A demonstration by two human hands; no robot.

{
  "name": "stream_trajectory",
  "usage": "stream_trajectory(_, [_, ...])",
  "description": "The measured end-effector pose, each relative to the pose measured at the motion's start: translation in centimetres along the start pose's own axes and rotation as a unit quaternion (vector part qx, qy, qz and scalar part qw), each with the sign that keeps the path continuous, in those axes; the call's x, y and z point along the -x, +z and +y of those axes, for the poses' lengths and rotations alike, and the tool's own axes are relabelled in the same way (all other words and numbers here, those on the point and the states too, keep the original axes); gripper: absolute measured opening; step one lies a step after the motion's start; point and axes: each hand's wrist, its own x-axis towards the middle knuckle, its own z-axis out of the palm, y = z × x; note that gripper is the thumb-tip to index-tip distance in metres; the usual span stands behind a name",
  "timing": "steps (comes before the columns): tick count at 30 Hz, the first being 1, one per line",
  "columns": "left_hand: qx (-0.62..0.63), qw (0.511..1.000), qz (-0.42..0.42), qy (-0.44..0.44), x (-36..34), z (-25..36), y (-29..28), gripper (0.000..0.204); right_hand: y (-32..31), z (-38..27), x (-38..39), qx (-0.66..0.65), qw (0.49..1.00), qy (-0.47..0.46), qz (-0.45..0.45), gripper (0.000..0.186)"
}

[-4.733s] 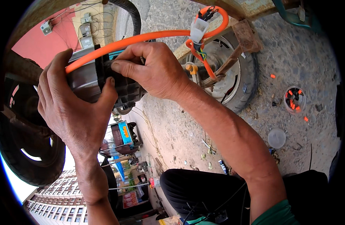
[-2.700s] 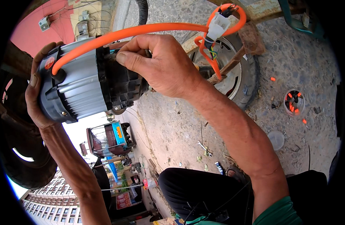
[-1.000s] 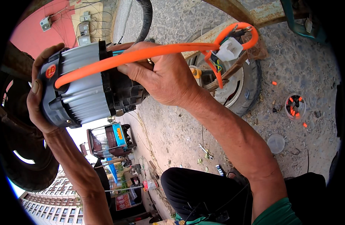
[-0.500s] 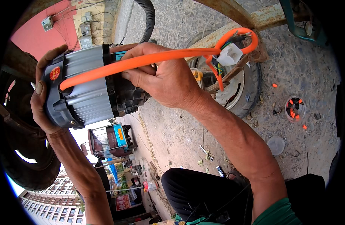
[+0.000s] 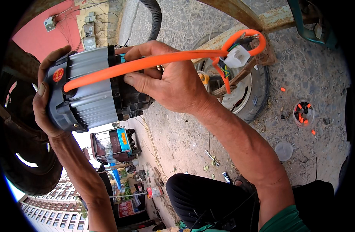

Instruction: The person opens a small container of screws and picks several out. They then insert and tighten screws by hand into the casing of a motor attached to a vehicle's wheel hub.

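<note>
An electric motor (image 5: 90, 104) with a finned silver body and black end caps is held up at the left. My left hand (image 5: 44, 100) wraps round its black end cap, fingers on the far side. At the darker, toothed-looking end, my right hand (image 5: 171, 79) is closed with thumb and fingers against the housing; a small metallic bit shows between the fingers. From the motor a thick orange cable (image 5: 154, 60) runs over my right hand. Its far end is looped round itself, with a white connector (image 5: 237, 57) and thin coloured wires sticking out.
A rusty frame bar (image 5: 239, 13) crosses the top, with a wheel (image 5: 251, 91) beneath it. Another tyre (image 5: 27, 166) stands at the left. On the ground lie a clear tub (image 5: 303, 113) of orange and black bits, a clear lid (image 5: 283, 150) and a wrench (image 5: 212, 158).
The motor has shifted very slightly to the right with both hands. My right index finger is raised a little higher on the housing.
</note>
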Motion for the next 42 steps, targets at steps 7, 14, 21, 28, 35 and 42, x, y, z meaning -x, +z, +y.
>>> stream_trajectory(7, [0.005,1.0,-0.018,0.013,-0.3,-0.1,0.1,0.072,0.4,0.5,-0.1,-0.012,0.998,-0.039,0.049,0.018])
stream_trajectory(14, [0.02,0.999,-0.029,0.012,-0.3,-0.2,-0.2,0.073,-0.2,0.1,-0.1,0.068,0.998,-0.013,0.011,0.023])
stream_trajectory(21, [0.053,0.998,-0.037,0.011,-0.2,-0.3,-0.5,0.071,0.2,1.0,-0.2,0.089,0.994,-0.06,0.038,0.026])
stream_trajectory(28, [0.053,0.998,-0.044,0.002,-0.4,-0.3,-0.5,0.072,-0.2,0.0,-0.2,0.086,0.996,-0.026,0.007,0.024])
stream_trajectory(35, [0.013,1.0,-0.021,0.007,-0.1,0.0,-0.1,0.073,-0.3,-0.7,-0.1,0.085,0.995,-0.035,0.05,0.017])
stream_trajectory(42, [-0.026,0.999,-0.012,0.026,-0.1,0.0,0.4,0.075,-0.9,-1.3,2.9,-0.041,0.983,0.106,0.146,0.033])
